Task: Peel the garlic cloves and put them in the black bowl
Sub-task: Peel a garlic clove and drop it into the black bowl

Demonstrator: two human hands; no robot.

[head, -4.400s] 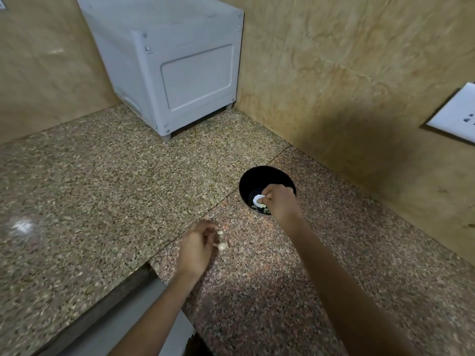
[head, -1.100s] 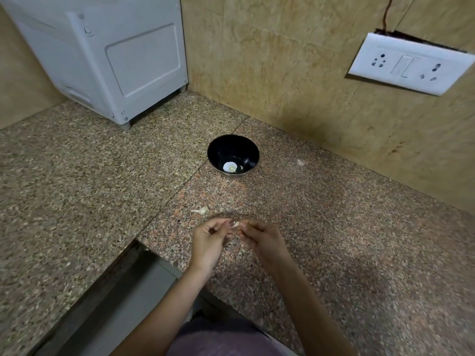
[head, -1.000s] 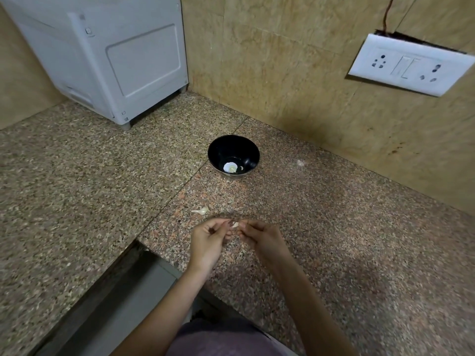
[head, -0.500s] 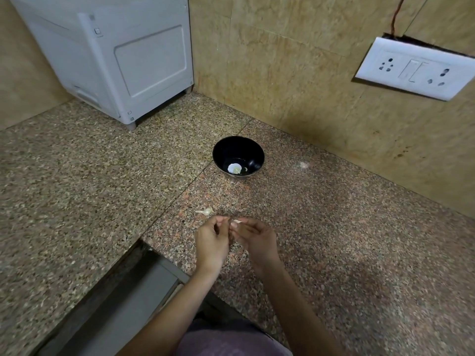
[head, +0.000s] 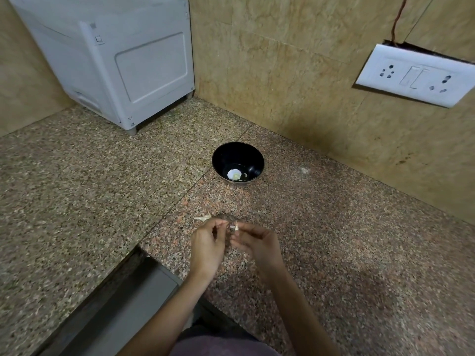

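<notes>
Garlic clove is held above the granite counter, on the near side of the black bowl and well apart from it. It is pinched by the thumb and fingertips of the right hand. The left hand is curled, with its tips drawn together just beside the clove; whether skin is gripped cannot be told (blur). One pale peeled clove is noted in the bowl's bottom. A pale scrap, clove or skin undetermined, lies on the counter nearer than the bowl, by the left fingertips.

Step judged: peeling in progress.

Next move judged: the skin is to be stripped fully, then the clove carried over the bowl rim and released.
</notes>
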